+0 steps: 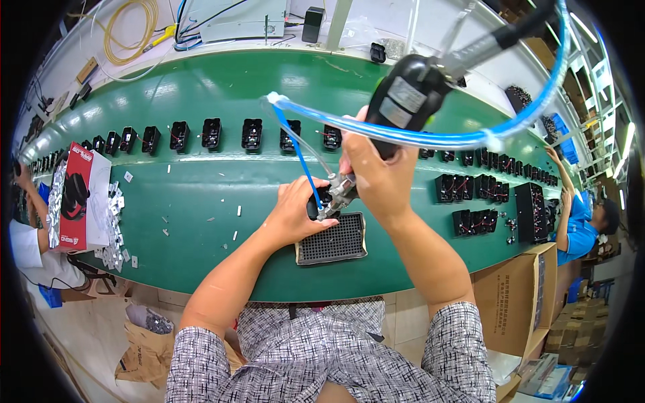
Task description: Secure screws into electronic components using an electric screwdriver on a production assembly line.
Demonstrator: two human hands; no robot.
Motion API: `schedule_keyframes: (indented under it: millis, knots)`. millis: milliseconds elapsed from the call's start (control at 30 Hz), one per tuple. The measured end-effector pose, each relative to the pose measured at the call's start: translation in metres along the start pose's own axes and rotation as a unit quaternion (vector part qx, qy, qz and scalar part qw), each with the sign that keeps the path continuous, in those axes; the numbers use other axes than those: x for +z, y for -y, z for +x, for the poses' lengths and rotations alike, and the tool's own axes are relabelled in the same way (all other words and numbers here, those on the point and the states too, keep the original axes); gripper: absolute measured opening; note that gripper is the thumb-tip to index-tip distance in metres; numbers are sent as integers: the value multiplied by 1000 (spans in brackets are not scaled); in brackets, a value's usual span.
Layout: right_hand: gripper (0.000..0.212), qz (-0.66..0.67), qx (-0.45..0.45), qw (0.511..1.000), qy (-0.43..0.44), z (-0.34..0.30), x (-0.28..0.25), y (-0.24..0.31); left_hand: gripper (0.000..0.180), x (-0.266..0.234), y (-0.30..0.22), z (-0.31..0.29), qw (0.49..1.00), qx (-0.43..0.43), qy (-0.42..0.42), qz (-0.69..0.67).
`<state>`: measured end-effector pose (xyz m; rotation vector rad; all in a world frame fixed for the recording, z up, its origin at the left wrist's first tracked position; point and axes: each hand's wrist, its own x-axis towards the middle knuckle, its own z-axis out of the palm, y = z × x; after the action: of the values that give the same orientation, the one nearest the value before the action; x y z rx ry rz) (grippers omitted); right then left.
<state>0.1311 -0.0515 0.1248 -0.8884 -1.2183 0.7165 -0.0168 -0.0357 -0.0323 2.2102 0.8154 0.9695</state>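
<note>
My right hand (383, 176) is wrapped round a black power screwdriver (411, 94), which slants down to the left. Its metal nose (339, 193) meets a small black plastic housing (323, 197), mostly hidden by the fingers and the tool. The housing is gripped by my left hand (293, 213), thumb stretched along its near side. A clear hose with blue lines (430, 138) and a thin blue tube (296, 149) run to the tool. Just below my hands lies a dark gridded tray (330, 246) on the green table (201, 255).
Black housings (252, 134) stand in a row across the table, with more clusters (474, 221) at right. At left, a red and white box (84, 198) sits by scattered metal plates (114, 225). A cardboard box (514, 302) stands front right. Other people (581, 221) work at both ends.
</note>
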Motion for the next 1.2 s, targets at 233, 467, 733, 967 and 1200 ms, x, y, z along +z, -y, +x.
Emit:
schedule_keyframes:
  millis: [233, 467, 733, 967, 1200]
  knots:
    - [12, 11, 46, 999, -10, 26, -6, 66, 71, -2, -2, 6, 999, -28, 45, -4]
    - [23, -48, -1, 998, 50, -20, -42, 77, 70, 29, -12, 94, 991, -28, 89, 92]
    - [31, -92, 38, 994, 48, -46, -81, 78, 77, 117, -28, 215, 949, 55, 128, 283]
    - [35, -130, -2, 991, 8, -47, -111, 66, 80, 131, -36, 214, 934, 86, 123, 323]
    - [32, -80, 45, 995, 32, -44, -121, 78, 76, 184, -58, 244, 898, 183, 53, 396]
